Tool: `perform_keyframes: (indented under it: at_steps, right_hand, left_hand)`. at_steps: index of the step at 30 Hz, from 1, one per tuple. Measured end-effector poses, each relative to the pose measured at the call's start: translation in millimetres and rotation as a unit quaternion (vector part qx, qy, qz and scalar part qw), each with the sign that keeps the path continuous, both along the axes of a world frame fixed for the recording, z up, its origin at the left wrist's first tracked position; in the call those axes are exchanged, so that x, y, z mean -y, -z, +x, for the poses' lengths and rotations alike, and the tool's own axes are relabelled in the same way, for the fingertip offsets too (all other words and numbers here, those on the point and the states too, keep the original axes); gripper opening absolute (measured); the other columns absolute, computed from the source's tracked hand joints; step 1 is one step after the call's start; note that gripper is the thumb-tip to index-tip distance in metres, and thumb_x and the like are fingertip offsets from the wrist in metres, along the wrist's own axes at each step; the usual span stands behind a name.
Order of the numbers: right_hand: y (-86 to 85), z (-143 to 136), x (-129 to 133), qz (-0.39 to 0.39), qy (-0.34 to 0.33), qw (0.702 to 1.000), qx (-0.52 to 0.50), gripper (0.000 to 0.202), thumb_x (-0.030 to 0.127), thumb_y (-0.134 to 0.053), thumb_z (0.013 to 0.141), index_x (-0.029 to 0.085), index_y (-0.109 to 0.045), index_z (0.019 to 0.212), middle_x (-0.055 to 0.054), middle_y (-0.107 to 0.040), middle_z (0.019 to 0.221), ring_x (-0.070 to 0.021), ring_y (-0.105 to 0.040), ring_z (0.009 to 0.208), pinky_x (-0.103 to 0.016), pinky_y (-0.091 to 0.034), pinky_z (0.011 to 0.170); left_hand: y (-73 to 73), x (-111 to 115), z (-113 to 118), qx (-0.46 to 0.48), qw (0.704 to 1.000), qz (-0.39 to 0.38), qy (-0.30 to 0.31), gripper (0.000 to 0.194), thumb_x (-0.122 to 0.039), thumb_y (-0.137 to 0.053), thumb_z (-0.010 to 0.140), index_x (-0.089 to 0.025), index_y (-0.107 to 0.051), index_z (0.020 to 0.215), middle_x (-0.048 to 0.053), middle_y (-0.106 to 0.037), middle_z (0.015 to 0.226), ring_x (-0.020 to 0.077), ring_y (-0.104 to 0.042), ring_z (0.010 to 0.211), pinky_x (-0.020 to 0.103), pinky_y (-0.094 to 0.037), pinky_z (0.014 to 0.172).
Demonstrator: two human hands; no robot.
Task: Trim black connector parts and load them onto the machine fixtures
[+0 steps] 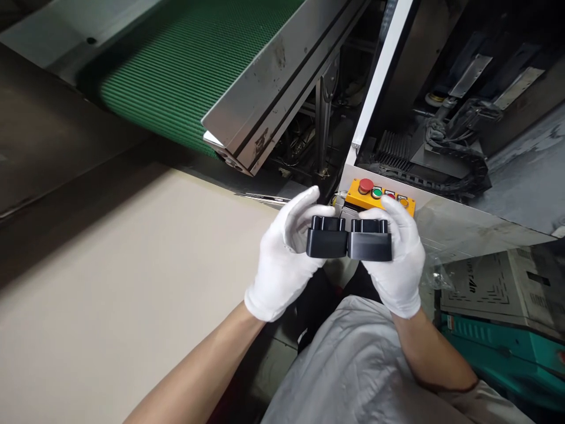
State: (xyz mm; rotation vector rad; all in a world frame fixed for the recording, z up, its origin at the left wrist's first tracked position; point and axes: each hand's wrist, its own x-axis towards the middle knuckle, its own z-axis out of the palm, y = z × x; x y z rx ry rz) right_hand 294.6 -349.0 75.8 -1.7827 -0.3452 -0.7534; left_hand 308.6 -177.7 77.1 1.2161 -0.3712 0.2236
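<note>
Both of my hands wear white gloves and are raised in front of my body. My left hand (291, 253) grips a black plastic part (327, 242), a low block with short raised posts along its top. A matching black plastic part (369, 246) is in my right hand (401, 253), with the fingers curled round its outer side. The two parts are held side by side, their inner ends touching or nearly so. Some fingertips are hidden behind the parts.
A yellow control box (382, 197) with coloured buttons sits just beyond my hands. A green conveyor belt (189, 76) with a metal side rail runs at upper left. The pale tabletop (132, 282) lies to my left. An open machine (441, 135) and a grey carton (489, 288) are at right.
</note>
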Motion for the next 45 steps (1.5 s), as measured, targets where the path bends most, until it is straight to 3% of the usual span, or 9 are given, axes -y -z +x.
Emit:
perform_keyframes:
  at_steps: [8, 13, 18, 22, 32, 36, 39, 42, 45]
  right_hand:
    - [-5.1, -0.4, 0.7, -0.047, 0.029, 0.998, 0.019, 0.038, 0.018, -0.072, 0.088, 0.028, -0.066, 0.123, -0.003, -0.075, 0.108, -0.0235, -0.071, 0.115, -0.043, -0.058, 0.108]
    - [2.8, -2.7, -2.9, 0.006, -0.021, 1.0, 0.005, 0.06, 0.008, -0.074, 0.081, 0.029, -0.059, 0.135, -0.003, -0.075, 0.113, -0.0218, -0.073, 0.11, -0.044, -0.061, 0.105]
    - [12.0, -6.7, -12.7, -0.003, -0.049, 0.999, -0.02, 0.055, 0.003, -0.069, 0.08, 0.029, -0.061, 0.128, -0.005, -0.074, 0.121, -0.0243, -0.071, 0.116, -0.05, -0.058, 0.11]
    - [14.4, -5.1, -15.8, -0.01, -0.065, 0.998, -0.011, 0.047, 0.004, -0.068, 0.08, 0.027, -0.061, 0.12, -0.006, -0.073, 0.123, -0.0248, -0.071, 0.117, -0.05, -0.06, 0.106]
    - [18.9, -2.0, -16.3, -0.014, -0.051, 0.998, 0.015, 0.055, -0.003, -0.065, 0.074, 0.027, -0.061, 0.12, -0.006, -0.073, 0.123, -0.0253, -0.07, 0.118, -0.05, -0.058, 0.106]
    - [17.3, 6.3, -11.8, 0.043, -0.057, 0.995, -0.07, 0.041, 0.007, -0.064, 0.079, 0.024, -0.066, 0.116, -0.007, -0.074, 0.12, -0.024, -0.07, 0.117, -0.044, -0.058, 0.103]
    - [18.0, 18.7, 0.2, 0.151, -0.126, 0.949, -0.244, 0.027, 0.031, -0.056, 0.093, 0.02, -0.069, 0.113, -0.01, -0.075, 0.113, -0.0218, -0.072, 0.09, -0.038, -0.061, 0.072]
    - [25.8, 24.7, 13.6, 0.264, -0.231, 0.851, -0.392, 0.048, 0.054, -0.04, 0.099, 0.018, -0.068, 0.112, -0.011, -0.073, 0.104, -0.0167, -0.059, 0.063, -0.032, -0.048, 0.051]
    - [35.9, 18.4, 21.1, 0.339, -0.277, 0.784, -0.441, 0.041, 0.051, -0.043, 0.098, 0.02, -0.066, 0.111, -0.005, -0.069, 0.088, -0.0117, -0.044, 0.053, -0.027, -0.038, 0.048]
  left_hand:
    - [-2.0, 1.9, -0.6, -0.001, 1.0, -0.002, -0.003, 0.074, -0.032, -0.098, 0.071, -0.023, -0.064, 0.136, 0.01, -0.065, 0.137, 0.0218, -0.07, 0.116, 0.03, -0.062, 0.1]
    - [0.6, 3.4, -3.4, 0.021, 0.998, 0.048, -0.029, 0.069, -0.025, -0.093, 0.077, -0.023, -0.06, 0.138, 0.01, -0.063, 0.14, 0.0226, -0.071, 0.114, 0.03, -0.062, 0.099]
    - [6.7, 9.1, -11.2, 0.015, 0.99, 0.117, -0.082, 0.054, -0.02, -0.074, 0.093, -0.021, -0.053, 0.143, 0.012, -0.064, 0.134, 0.0222, -0.071, 0.114, 0.037, -0.06, 0.103]
    - [7.2, 10.9, -11.6, 0.008, 0.989, 0.112, -0.1, 0.041, -0.016, -0.074, 0.091, -0.018, -0.056, 0.128, 0.008, -0.071, 0.116, 0.0208, -0.073, 0.112, 0.035, -0.061, 0.101]
    - [10.0, 13.2, -12.4, 0.004, 0.99, 0.087, -0.112, 0.033, -0.005, -0.072, 0.082, -0.02, -0.053, 0.106, 0.01, -0.073, 0.117, 0.0228, -0.071, 0.113, 0.041, -0.06, 0.101]
    - [4.6, 6.8, -3.1, -0.116, 0.993, 0.015, 0.0, 0.028, -0.017, -0.073, 0.08, -0.019, -0.06, 0.105, 0.008, -0.074, 0.111, 0.0214, -0.073, 0.095, 0.034, -0.063, 0.081]
    - [3.1, -1.4, 11.1, -0.271, 0.951, -0.047, 0.14, 0.029, -0.044, -0.066, 0.091, -0.018, -0.067, 0.105, 0.012, -0.073, 0.105, 0.0183, -0.066, 0.07, 0.032, -0.057, 0.057]
    - [7.2, -7.5, 20.9, -0.341, 0.91, -0.079, 0.221, 0.052, -0.067, -0.06, 0.092, -0.017, -0.069, 0.102, 0.015, -0.073, 0.099, 0.012, -0.053, 0.053, 0.027, -0.046, 0.045]
    - [12.9, -7.9, 20.7, -0.338, 0.902, -0.097, 0.249, 0.045, -0.055, -0.082, 0.081, -0.019, -0.072, 0.106, 0.009, -0.073, 0.093, 0.006, -0.041, 0.047, 0.021, -0.034, 0.041]
